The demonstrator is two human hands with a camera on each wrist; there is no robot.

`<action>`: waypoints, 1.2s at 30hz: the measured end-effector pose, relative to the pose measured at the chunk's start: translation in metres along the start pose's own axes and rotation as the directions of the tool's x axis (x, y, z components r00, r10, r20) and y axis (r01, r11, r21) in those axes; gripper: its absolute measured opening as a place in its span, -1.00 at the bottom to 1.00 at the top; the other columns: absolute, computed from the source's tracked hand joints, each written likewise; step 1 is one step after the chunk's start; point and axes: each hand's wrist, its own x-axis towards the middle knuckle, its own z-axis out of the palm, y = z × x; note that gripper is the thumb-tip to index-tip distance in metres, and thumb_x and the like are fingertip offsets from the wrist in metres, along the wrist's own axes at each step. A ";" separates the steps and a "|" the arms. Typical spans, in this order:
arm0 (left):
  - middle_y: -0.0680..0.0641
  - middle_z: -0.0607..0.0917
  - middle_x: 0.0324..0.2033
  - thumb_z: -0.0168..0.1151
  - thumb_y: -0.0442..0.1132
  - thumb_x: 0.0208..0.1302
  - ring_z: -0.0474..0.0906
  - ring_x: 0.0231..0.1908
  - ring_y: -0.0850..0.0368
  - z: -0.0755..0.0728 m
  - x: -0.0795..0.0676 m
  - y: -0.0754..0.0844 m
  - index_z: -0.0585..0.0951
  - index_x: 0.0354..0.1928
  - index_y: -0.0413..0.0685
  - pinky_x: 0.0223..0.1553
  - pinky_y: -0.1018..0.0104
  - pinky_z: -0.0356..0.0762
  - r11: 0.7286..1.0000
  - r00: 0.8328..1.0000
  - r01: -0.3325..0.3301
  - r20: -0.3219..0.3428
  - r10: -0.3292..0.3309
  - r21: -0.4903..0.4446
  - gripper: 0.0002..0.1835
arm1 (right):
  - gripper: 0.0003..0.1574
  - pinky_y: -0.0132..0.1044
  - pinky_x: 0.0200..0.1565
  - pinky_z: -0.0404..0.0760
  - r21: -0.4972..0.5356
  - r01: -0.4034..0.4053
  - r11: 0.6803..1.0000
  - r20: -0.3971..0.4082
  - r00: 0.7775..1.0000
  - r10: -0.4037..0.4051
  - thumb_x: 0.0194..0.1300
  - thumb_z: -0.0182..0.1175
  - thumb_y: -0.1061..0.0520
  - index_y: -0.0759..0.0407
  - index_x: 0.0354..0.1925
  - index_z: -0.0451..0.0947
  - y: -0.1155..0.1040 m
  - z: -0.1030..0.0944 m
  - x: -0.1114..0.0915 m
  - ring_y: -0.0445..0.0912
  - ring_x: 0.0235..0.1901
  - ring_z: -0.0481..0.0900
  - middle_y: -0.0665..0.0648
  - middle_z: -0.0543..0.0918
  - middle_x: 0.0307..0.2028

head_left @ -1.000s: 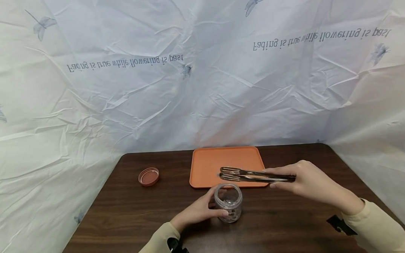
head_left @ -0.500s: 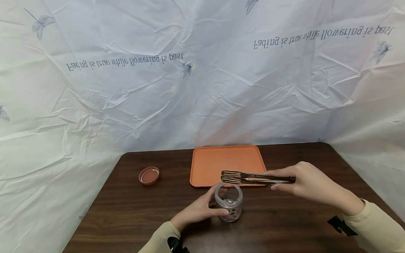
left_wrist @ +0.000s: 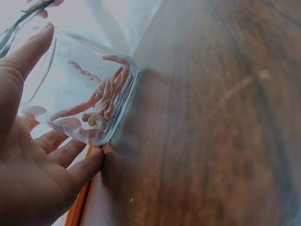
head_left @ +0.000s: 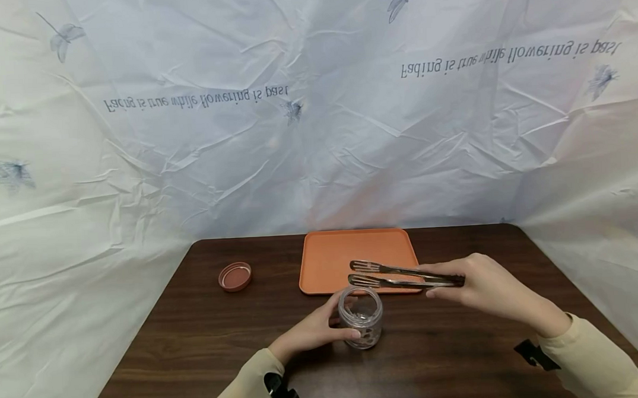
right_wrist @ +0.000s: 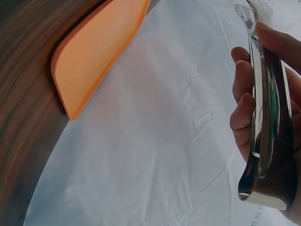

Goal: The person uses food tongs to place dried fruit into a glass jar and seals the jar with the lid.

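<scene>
While steadying clear jar (head_left: 370,331) in curled left hand (head_left: 314,331), widened metal tongs (head_left: 392,283) pinched in right hand (head_left: 478,284); apparently left reddish strips (left_wrist: 109,92) inside, ungripped.

Here's your left hand (head_left: 314,330) at the jar (head_left: 369,330), most of its fingers lost behind the glass in the head view. Inside, the contents are too small to make out from up there; your left wrist view gives pinkish strips (left_wrist: 101,101), but of what, you can't tell, and your thumb covers part of the glass. Over right, your right hand (head_left: 480,287) hides the joined end of the tongs (head_left: 389,283), which in turn cover a near stretch of the orange tray (head_left: 321,258); your right wrist view crops that tray. Nearest you, both sleeves (head_left: 593,353) are cut off.
</scene>
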 end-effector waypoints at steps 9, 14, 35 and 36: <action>0.11 0.32 0.44 0.40 -0.01 0.33 0.24 0.43 0.15 0.003 -0.001 0.006 0.09 0.54 0.43 0.30 0.25 0.43 1.000 1.000 0.023 -0.007 -0.023 -0.022 -0.12 | -0.32 -0.45 -0.58 0.32 0.017 -0.013 1.000 -0.007 1.000 0.013 0.18 0.47 -0.19 -0.24 0.27 0.59 0.007 -0.003 0.003 -0.40 -0.66 0.20 -0.32 0.34 -0.64; 0.11 0.31 0.44 0.40 -0.01 0.33 0.24 0.43 0.13 0.008 -0.004 0.009 0.09 0.55 0.41 0.29 0.25 0.44 0.999 1.000 0.019 -0.013 -0.019 -0.027 -0.12 | -0.23 -0.42 -0.57 0.34 0.036 -0.055 0.998 0.022 0.998 0.054 0.18 0.42 -0.28 -0.27 0.34 0.51 0.008 -0.004 -0.001 -0.37 -0.66 0.23 -0.27 0.38 -0.61; 0.03 0.29 0.45 0.40 0.00 0.32 0.25 0.43 0.02 0.034 -0.015 0.016 0.07 0.57 0.39 0.29 0.21 0.45 1.000 0.999 0.005 -0.046 -0.007 -0.027 -0.09 | -0.06 -0.31 -0.53 0.32 0.111 -0.237 0.965 -0.006 0.971 0.239 0.22 0.39 -0.30 -0.12 0.47 0.36 0.047 -0.006 -0.012 -0.27 -0.73 0.06 0.13 0.62 -0.36; 0.02 0.29 0.45 0.40 0.00 0.32 0.25 0.43 0.01 0.035 -0.016 0.017 0.07 0.57 0.38 0.29 0.21 0.45 1.000 0.999 0.002 -0.051 -0.003 -0.022 -0.09 | -0.06 -0.30 -0.52 0.32 0.103 -0.250 0.963 -0.027 0.967 0.254 0.21 0.40 -0.31 -0.10 0.46 0.37 0.050 -0.007 -0.012 -0.25 -0.72 0.08 0.13 0.61 -0.36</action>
